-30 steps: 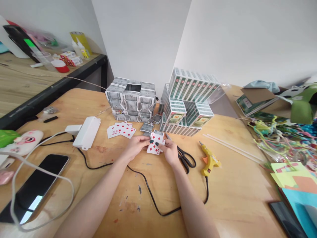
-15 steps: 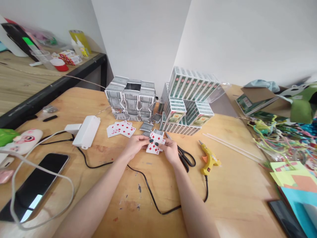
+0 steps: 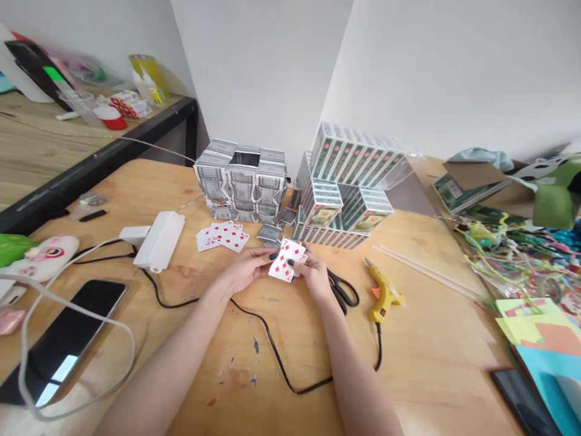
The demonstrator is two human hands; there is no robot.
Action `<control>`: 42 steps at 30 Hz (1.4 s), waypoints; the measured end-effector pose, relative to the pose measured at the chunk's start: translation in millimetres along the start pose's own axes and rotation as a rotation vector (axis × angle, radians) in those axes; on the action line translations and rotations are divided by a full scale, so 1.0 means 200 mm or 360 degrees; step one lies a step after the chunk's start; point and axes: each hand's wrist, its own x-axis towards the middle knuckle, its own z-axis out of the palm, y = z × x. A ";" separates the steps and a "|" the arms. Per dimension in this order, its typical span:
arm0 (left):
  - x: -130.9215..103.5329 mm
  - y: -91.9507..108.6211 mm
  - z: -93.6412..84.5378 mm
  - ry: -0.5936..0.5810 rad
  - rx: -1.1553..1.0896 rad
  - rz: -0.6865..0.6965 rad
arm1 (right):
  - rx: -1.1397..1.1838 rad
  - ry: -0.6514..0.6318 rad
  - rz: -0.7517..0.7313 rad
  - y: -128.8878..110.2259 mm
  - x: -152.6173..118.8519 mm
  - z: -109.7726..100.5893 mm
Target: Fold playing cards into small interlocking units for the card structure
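Between my two hands are a few face-up playing cards point(image 3: 282, 264), the seven of diamonds on top. My left hand point(image 3: 247, 266) pinches their left edge between thumb and fingers. On the other side my right hand point(image 3: 313, 271) grips them, its thumb lying across the face. Just beyond, several face-down cards point(image 3: 269, 232) lie loose on the table. A fan of face-up diamond cards point(image 3: 223, 236) rests to the left. Behind stands a hollow structure built from folded cards point(image 3: 240, 188). Black-handled scissors point(image 3: 344, 290) lie beside my right hand, their blades partly hidden by it.
Stacked card boxes point(image 3: 338, 194) stand at the back right. A yellow glue gun point(image 3: 382, 292) lies right of the scissors, near two glue sticks point(image 3: 426, 271). Its black cable point(image 3: 272, 339) crosses the table under my arms. A white power block point(image 3: 160, 241) and a phone point(image 3: 68, 339) are at left.
The cards in my hands have turned slightly clockwise and shifted a little right. My left hand has closed in further around their left edge.
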 end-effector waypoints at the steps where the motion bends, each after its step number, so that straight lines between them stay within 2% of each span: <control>1: 0.00 0.00 0.00 -0.0035 -0.0029 -0.0035 | 0.0021 -0.0003 -0.0010 0.00 0.00 0.00; 10: 0.00 -0.01 0.01 0.0004 0.0036 -0.0127 | -0.0050 0.0048 -0.0062 0.03 0.01 0.00; 18: 0.00 -0.02 0.04 0.0226 0.0247 -0.0047 | -0.0104 0.0075 -0.0040 0.01 0.00 0.00; 24: 0.01 -0.02 0.05 0.0282 0.0353 0.0019 | -0.0179 0.0065 -0.0043 0.01 0.01 -0.01; 27: 0.02 -0.04 0.05 0.0316 0.0461 0.0111 | -0.0190 0.0043 -0.0039 0.03 0.01 -0.02; 32: 0.02 -0.06 0.05 0.0387 0.0754 0.0386 | -0.0192 -0.0007 -0.0074 0.04 0.02 -0.02; 42: 0.00 -0.10 0.07 0.0579 0.1141 0.0768 | -0.0253 -0.0116 -0.0076 0.01 0.00 0.00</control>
